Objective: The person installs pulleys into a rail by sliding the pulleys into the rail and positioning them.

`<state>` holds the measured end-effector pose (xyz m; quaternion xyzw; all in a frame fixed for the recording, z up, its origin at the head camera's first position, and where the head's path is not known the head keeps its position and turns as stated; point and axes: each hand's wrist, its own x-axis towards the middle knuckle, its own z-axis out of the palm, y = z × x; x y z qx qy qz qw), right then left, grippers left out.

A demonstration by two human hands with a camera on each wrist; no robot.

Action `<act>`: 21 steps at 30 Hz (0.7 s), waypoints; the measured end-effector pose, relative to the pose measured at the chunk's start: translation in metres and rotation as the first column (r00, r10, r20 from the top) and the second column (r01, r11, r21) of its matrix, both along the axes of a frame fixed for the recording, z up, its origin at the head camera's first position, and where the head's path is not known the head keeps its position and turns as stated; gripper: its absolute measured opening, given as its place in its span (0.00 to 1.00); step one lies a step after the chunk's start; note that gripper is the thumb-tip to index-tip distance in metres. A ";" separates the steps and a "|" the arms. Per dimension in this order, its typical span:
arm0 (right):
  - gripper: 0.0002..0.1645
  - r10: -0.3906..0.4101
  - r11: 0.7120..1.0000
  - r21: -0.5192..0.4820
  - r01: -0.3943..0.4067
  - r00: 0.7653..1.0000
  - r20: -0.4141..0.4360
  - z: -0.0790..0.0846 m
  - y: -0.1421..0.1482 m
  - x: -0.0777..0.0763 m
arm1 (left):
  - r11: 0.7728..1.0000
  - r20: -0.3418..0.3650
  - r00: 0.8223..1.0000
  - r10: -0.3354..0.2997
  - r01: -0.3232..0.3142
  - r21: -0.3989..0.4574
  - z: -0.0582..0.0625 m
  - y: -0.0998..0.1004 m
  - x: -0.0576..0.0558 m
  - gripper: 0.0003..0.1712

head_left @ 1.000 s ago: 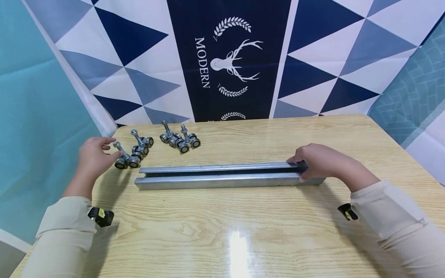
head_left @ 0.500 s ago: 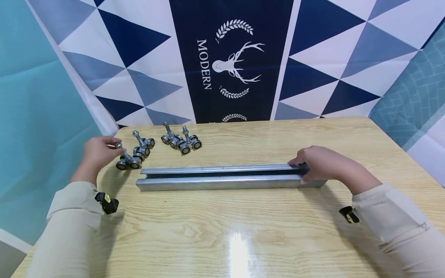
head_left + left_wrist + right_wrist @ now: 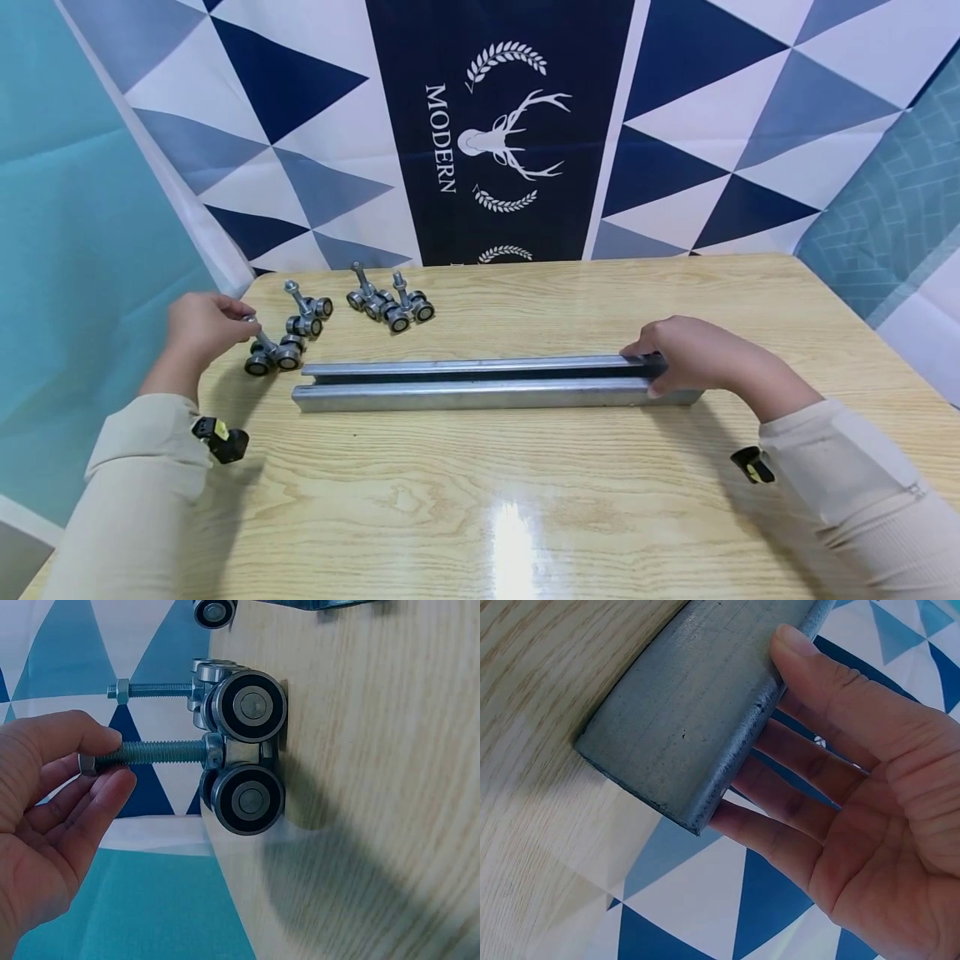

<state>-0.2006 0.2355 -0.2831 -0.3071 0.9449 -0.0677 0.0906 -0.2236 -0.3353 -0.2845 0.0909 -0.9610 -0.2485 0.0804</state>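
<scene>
My left hand [image 3: 202, 327] pinches the threaded bolt [image 3: 161, 752] of a wheeled roller trolley near its nut end, thumb on one side and fingers on the other. That roller trolley [image 3: 251, 791] has black-sealed metal wheels, which sit at the wood table surface. At the right end of a long, slotted steel channel track [image 3: 480, 393], my right hand [image 3: 693, 354] grips the rail from above. In the right wrist view its thumb lies along the near wall of the track [image 3: 675, 712], while the other fingers go over the top and are partly hidden behind it.
Another roller trolley [image 3: 303, 321] stands just behind the pinched one, bolt upward. Two more, a left one [image 3: 366, 298] and a right one [image 3: 405, 308], stand close together farther back. The wooden table [image 3: 420, 492] ends at a patterned cloth backdrop [image 3: 502, 125].
My left hand first reached in and closed on the bolt, then shifted slightly left, and the trolley moved with it, away from its neighbour. The right hand and track stayed in place.
</scene>
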 end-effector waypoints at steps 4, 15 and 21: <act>0.32 0.001 1.000 0.001 -0.001 1.000 -0.004 0.000 0.001 0.000 | 1.000 0.017 1.000 0.018 -0.018 0.003 0.000 0.001 0.005 0.16; 0.32 0.005 1.000 0.012 -0.005 1.000 -0.027 0.000 0.001 -0.001 | 1.000 0.006 1.000 -0.026 0.026 -0.018 0.004 0.000 0.026 0.16; 0.33 0.000 1.000 0.014 0.001 1.000 -0.019 -0.001 0.001 0.000 | 0.995 0.014 0.997 -0.074 0.074 -0.062 0.009 0.006 0.037 0.14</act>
